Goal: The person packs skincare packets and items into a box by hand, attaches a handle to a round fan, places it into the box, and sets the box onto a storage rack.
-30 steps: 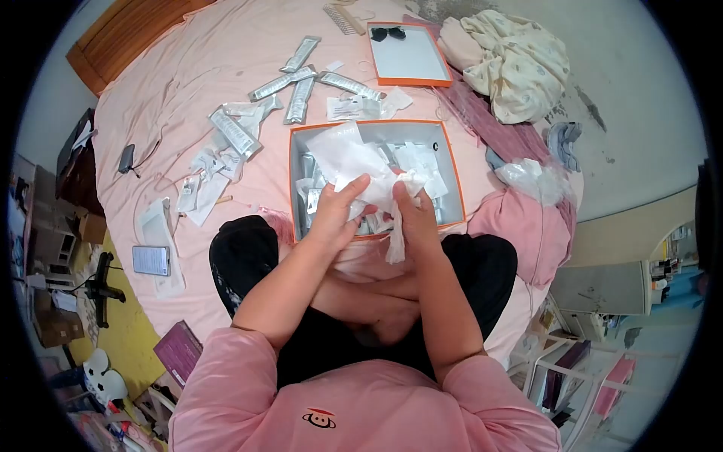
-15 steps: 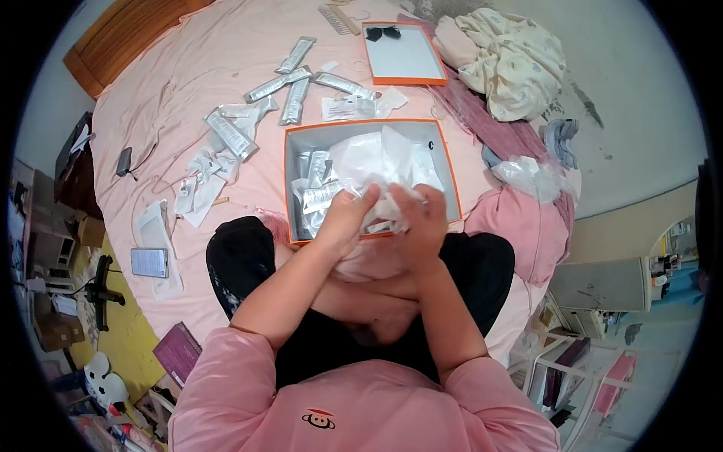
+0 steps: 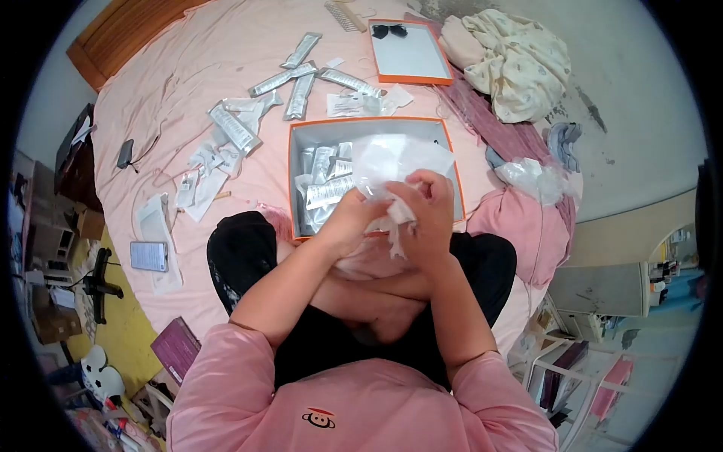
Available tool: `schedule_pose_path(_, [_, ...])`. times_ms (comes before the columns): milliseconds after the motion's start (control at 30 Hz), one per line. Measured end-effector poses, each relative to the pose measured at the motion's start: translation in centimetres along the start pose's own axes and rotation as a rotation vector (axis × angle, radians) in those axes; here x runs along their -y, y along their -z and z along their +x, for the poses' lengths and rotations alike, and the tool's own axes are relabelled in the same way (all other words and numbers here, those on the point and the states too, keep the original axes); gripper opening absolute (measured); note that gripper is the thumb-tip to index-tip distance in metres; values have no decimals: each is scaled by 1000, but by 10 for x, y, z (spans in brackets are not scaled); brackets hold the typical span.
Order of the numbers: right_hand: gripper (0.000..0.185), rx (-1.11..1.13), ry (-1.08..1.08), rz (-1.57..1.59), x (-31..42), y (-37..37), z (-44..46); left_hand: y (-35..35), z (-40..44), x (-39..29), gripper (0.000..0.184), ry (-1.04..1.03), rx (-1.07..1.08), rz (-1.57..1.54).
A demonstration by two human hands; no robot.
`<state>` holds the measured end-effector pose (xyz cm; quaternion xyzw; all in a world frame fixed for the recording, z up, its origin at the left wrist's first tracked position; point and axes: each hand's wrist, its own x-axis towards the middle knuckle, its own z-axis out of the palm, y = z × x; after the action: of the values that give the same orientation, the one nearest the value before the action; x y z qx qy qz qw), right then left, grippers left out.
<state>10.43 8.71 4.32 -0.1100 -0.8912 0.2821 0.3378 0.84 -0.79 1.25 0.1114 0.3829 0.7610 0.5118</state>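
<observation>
A crumpled, translucent plastic bag (image 3: 393,157) is spread over the right part of an orange-rimmed box (image 3: 292,169). My left hand (image 3: 352,220) is closed on the bag's near edge. Beside it, my right hand (image 3: 428,215) grips the same edge with curled fingers, and a loose strip of plastic hangs below. Silver foil packets (image 3: 322,164) lie in the left side of the box. The bag and my hands hide much of the box's right side.
Several silver packets (image 3: 233,128) and torn wrappers (image 3: 202,192) lie beyond and left of the box. The orange-edged lid (image 3: 410,56) holds dark sunglasses (image 3: 389,31). A phone (image 3: 149,256) sits at left; pink clothing (image 3: 520,226) and a clear bag (image 3: 531,179) at right.
The plastic bag has shifted right and lies flatter, uncovering more of the foil packets. My hands have moved slightly, and a strip of plastic now hangs down between them.
</observation>
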Motion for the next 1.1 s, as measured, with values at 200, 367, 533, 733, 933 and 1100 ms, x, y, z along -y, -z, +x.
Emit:
schedule_pose_path(200, [34,-185,74,-87,-2,-6,22,-4,-10,-18,33,141,-2,143])
schedule_pose_path(367, [28,-227,-107,67,-28,0,30,1,-4,-2,34,-23,84,192])
schedule_pose_path(533, [14,-464,-296,63,-61,-3,29,11,5,-14,23,-69,-162,232])
schedule_pose_path(733, [20,-425,-600,134,-111,-24,3,17,5,-31,25,-120,-318,34])
schedule_pose_path(933, [23,-557,-513,472,-84,-21,7,13,3,-28,25,-53,-249,-73])
schedule_pose_path(1100, [33,-206,-162,388,3,-16,18,0,-4,-16,33,-3,-92,-51])
